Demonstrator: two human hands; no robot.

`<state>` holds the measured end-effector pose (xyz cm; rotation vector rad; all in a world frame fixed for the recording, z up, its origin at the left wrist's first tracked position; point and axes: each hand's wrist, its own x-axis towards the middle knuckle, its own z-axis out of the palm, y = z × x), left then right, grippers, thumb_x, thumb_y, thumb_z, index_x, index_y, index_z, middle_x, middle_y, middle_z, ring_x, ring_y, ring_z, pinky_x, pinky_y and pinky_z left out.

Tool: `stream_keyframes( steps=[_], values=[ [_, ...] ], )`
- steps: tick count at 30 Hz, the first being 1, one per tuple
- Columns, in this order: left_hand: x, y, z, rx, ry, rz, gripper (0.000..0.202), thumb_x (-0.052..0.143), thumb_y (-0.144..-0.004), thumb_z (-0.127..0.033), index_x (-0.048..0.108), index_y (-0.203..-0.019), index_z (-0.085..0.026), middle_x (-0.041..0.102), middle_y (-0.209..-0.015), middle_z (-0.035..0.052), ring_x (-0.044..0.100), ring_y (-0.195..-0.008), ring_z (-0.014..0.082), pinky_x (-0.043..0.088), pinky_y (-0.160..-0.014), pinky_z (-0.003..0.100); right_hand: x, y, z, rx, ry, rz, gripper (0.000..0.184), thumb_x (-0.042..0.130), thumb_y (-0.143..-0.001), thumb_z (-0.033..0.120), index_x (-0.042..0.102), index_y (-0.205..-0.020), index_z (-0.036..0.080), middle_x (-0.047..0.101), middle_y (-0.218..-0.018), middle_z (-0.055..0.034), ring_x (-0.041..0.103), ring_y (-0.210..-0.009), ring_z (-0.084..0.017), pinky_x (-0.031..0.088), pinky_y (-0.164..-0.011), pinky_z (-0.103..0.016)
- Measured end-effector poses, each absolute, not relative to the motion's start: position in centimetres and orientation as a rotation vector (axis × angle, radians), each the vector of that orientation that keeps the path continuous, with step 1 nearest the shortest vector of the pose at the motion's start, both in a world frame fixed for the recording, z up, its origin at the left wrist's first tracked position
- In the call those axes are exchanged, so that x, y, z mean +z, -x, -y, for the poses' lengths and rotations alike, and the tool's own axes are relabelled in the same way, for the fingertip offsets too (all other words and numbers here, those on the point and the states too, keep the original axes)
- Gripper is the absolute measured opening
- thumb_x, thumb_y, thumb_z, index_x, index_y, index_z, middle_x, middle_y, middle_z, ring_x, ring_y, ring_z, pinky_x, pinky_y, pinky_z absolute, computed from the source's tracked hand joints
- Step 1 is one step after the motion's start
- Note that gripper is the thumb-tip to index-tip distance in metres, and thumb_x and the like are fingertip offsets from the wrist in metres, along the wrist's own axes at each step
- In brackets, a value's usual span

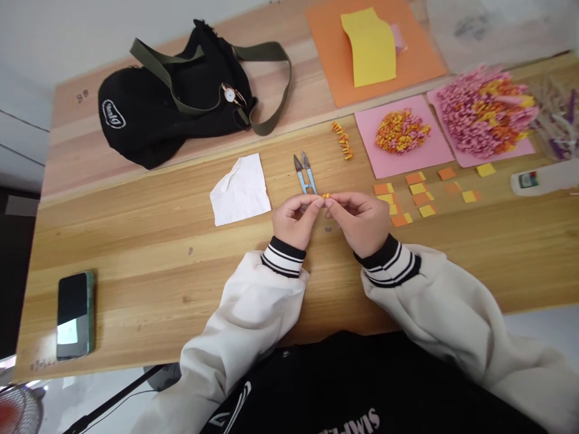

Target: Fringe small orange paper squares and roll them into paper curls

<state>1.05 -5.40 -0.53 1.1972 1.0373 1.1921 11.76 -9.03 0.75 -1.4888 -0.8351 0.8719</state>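
My left hand (292, 224) and my right hand (364, 222) meet fingertip to fingertip above the table. Pinched between them is a tiny orange-yellow rolled paper piece (326, 195), mostly covered by the fingers. Just beyond my left hand lie blue-handled thread snips (304, 173) with their blades apart. A row of orange-yellow paper curls (342, 141) lies farther back. Beside my right hand are several small orange and yellow paper strips (421, 198). Past these, a pink sheet (368, 129) carries a heap of orange, yellow and pink curls (400, 131).
A larger heap of pink and orange curls (474, 114) and a white glue bottle (547, 178) are at right. Yellow paper (371, 48) lies on an orange sheet (332, 66). White paper (242, 191), a black bag (145, 114) and a phone (75, 313) are leftward.
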Motion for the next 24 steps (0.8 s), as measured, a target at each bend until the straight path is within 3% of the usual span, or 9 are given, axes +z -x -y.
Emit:
stream_keyframes(
  steps=[14, 24],
  values=[
    [-1.0, -1.47, 5.64, 1.201, -1.21, -1.128, 0.02, 0.074, -0.067, -0.031, 0.068, -0.069, -0.013, 0.068, -0.066, 0.0034, 0.059, -0.059, 0.0097, 0.05, -0.063, 0.024, 0.25, -11.31, 9.03, 0.83, 1.497, 0.812, 0.014, 0.068, -0.065, 0.028, 0.068, -0.069, 0.015, 0.068, -0.06, -0.0028, 0.059, -0.051, -0.011, 0.049, -0.05, -0.023],
    [-1.24, -1.72, 5.93, 1.236, -1.208, -1.107, 0.021, 0.072, -0.069, -0.033, 0.066, -0.071, -0.014, 0.068, -0.069, 0.0029, 0.06, -0.063, 0.01, 0.049, -0.065, 0.023, 0.44, -11.18, 8.99, 0.799, 1.53, 0.804, 0.008, 0.067, -0.065, 0.023, 0.067, -0.066, 0.015, 0.068, -0.059, -0.0024, 0.058, -0.05, -0.01, 0.049, -0.05, -0.023]
  ],
)
